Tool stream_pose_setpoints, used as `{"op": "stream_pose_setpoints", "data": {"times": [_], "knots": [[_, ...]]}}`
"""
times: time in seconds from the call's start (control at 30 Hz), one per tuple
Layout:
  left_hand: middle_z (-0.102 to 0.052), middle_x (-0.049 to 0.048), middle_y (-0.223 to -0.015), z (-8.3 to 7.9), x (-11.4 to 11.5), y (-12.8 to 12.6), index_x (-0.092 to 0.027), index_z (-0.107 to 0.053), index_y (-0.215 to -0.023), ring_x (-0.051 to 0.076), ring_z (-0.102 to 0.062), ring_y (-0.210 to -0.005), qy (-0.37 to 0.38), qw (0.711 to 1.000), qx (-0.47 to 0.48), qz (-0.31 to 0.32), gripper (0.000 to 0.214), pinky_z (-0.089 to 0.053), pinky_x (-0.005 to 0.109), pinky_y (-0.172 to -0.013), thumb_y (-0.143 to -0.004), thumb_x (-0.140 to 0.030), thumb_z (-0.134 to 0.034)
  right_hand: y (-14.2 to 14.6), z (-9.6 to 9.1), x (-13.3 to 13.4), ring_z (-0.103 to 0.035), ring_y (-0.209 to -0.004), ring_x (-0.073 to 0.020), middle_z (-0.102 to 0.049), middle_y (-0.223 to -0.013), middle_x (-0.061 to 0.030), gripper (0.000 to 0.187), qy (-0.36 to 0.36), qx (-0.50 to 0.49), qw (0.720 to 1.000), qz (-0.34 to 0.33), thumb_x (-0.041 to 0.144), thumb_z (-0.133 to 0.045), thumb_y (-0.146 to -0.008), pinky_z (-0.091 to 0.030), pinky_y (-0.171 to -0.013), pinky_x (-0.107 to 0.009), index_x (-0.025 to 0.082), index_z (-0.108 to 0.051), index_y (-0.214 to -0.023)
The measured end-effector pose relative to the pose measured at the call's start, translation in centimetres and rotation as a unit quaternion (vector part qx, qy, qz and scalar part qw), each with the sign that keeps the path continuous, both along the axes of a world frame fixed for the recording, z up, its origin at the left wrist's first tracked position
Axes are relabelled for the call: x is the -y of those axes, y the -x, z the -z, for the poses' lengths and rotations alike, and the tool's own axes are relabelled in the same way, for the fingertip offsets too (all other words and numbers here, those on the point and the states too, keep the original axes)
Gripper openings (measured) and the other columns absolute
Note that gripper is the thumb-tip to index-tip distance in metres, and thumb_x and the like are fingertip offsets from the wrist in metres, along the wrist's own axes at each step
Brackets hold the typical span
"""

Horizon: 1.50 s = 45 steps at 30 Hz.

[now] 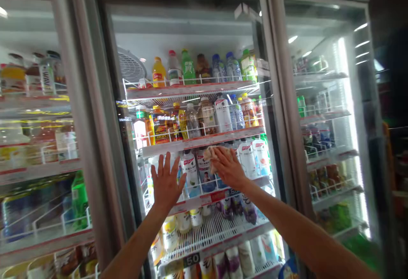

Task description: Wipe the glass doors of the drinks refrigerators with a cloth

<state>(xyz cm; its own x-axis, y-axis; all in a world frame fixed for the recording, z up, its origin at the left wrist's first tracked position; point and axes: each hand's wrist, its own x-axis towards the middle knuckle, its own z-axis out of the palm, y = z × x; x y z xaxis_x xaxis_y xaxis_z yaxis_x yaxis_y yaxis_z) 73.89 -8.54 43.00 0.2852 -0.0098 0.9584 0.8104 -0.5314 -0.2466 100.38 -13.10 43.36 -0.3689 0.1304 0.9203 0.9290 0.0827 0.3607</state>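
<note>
My right hand (228,166) presses a crumpled, pale cloth (212,155) against the glass door (191,26) of a drinks fridge. The cloth sits under my fingers, and part of it sticks out to their left. Lower and to the left, my left hand (166,183) is spread with its palm toward the same door and holds nothing. Whether that palm touches the glass I cannot tell. Behind the glass, bottles with white labels (190,166) stand on the shelf at the height of my hands.
Metal frame posts (285,100) divide this door from a right-hand fridge door (321,28) and a left-hand one (25,24). Several wire shelves (219,230) inside bear bottles, among them a green bottle (188,66). A "50" sign (191,260) hangs on a low shelf edge.
</note>
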Motion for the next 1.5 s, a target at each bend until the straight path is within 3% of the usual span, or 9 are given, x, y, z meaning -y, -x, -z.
{"op": "stream_pose_setpoints", "data": {"times": [0.2,0.47,0.7,0.87,1.0,1.13,1.27,1.37,1.5], "knots": [[-0.021,0.0099,-0.152,-0.5,0.6,-0.8,-0.026,-0.024,-0.143,0.027,-0.014,-0.141,-0.001,0.999,0.018,0.040,0.060,-0.011,0.053,-0.114,-0.088,-0.028,-0.048,-3.3,-4.8,-0.2,-0.022,-0.138,-0.0302,-0.034,-0.145,-0.0165,0.047,-0.136,-0.290,0.946,0.041,0.025,-0.039,-0.088,-0.025,-0.105,-0.056,0.017,-0.042,-0.134],[-0.030,0.0085,-0.149,-3.9,3.4,-12.0,-0.025,-0.015,-0.145,0.016,-0.028,-0.137,0.070,0.938,0.053,0.334,0.052,-0.034,0.037,-0.109,-0.095,-0.025,-0.028,2.9,-3.0,0.6,-0.013,-0.141,-0.0265,-0.014,-0.153,-0.0136,0.056,0.013,-0.049,0.981,-0.186,0.024,-0.044,-0.083,-0.028,-0.110,-0.052,0.016,-0.033,-0.137],[-0.037,0.0140,-0.144,-6.1,3.1,-20.2,-0.017,-0.045,-0.127,0.025,-0.025,-0.138,-0.030,0.987,0.097,0.127,0.041,-0.027,0.049,-0.110,-0.089,-0.032,-0.044,-8.2,-4.4,2.8,-0.020,-0.140,-0.0245,-0.020,-0.152,-0.0106,0.061,-0.044,0.000,0.995,-0.091,0.023,-0.044,-0.087,-0.020,-0.112,-0.051,0.022,-0.023,-0.144],[-0.044,0.0091,-0.140,-9.3,0.7,-13.2,-0.020,-0.057,-0.105,0.023,-0.027,-0.137,-0.081,0.994,0.074,0.018,0.023,-0.020,0.049,-0.112,-0.088,-0.030,-0.045,-11.8,-6.7,1.4,-0.019,-0.140,-0.0222,-0.016,-0.154,-0.0061,0.060,-0.090,-0.058,0.994,-0.025,0.028,-0.037,-0.092,-0.013,-0.114,-0.047,0.027,-0.011,-0.147],[-0.045,0.0159,-0.138,-12.2,-1.0,-5.0,-0.016,-0.049,-0.121,0.028,-0.027,-0.137,-0.062,0.960,0.267,-0.049,0.036,-0.023,0.057,-0.108,-0.090,-0.030,-0.037,-12.0,-6.3,0.9,-0.021,-0.140,-0.0229,-0.020,-0.153,-0.0053,0.059,-0.087,-0.066,0.993,-0.036,0.033,-0.035,-0.093,-0.011,-0.114,-0.047,0.028,-0.013,-0.147],[-0.039,0.0130,-0.143,-12.8,0.0,-10.3,-0.015,-0.043,-0.130,0.022,-0.023,-0.139,-0.084,0.975,0.201,-0.045,0.043,-0.029,0.045,-0.110,-0.091,-0.032,-0.034,-11.8,-5.7,0.9,-0.025,-0.138,-0.0245,-0.026,-0.151,-0.0080,0.057,-0.092,-0.101,0.990,-0.047,0.034,-0.034,-0.093,-0.013,-0.112,-0.049,0.026,-0.018,-0.146],[-0.040,0.0083,-0.143,-11.9,0.9,-16.9,-0.016,-0.042,-0.132,0.018,-0.024,-0.138,-0.149,0.986,-0.074,0.010,0.045,-0.029,0.035,-0.111,-0.090,-0.032,-0.039,-11.8,-5.9,1.0,-0.027,-0.137,-0.0265,-0.028,-0.150,-0.0101,0.058,-0.115,-0.124,0.985,-0.029,0.033,-0.035,-0.092,-0.016,-0.111,-0.051,0.023,-0.018,-0.147],[-0.045,0.0095,-0.139,-13.9,0.0,-12.2,-0.017,-0.044,-0.130,0.018,-0.031,-0.135,-0.136,0.990,-0.025,0.006,0.042,-0.029,0.039,-0.110,-0.090,-0.031,-0.037,-12.2,-6.7,1.0,-0.028,-0.137,-0.0270,-0.030,-0.149,-0.0104,0.058,-0.123,-0.110,0.986,0.000,0.032,-0.034,-0.092,-0.017,-0.110,-0.052,0.024,-0.017,-0.147],[-0.038,0.0185,-0.142,-17.8,-2.0,-5.1,-0.010,-0.045,-0.128,0.027,-0.027,-0.137,-0.089,0.955,0.283,-0.012,0.045,-0.029,0.048,-0.109,-0.089,-0.031,-0.037,-13.0,-7.9,0.9,-0.029,-0.136,-0.0274,-0.028,-0.149,-0.0105,0.055,-0.140,-0.101,0.984,0.044,0.030,-0.032,-0.092,-0.021,-0.107,-0.053,0.025,-0.020,-0.146]]}}
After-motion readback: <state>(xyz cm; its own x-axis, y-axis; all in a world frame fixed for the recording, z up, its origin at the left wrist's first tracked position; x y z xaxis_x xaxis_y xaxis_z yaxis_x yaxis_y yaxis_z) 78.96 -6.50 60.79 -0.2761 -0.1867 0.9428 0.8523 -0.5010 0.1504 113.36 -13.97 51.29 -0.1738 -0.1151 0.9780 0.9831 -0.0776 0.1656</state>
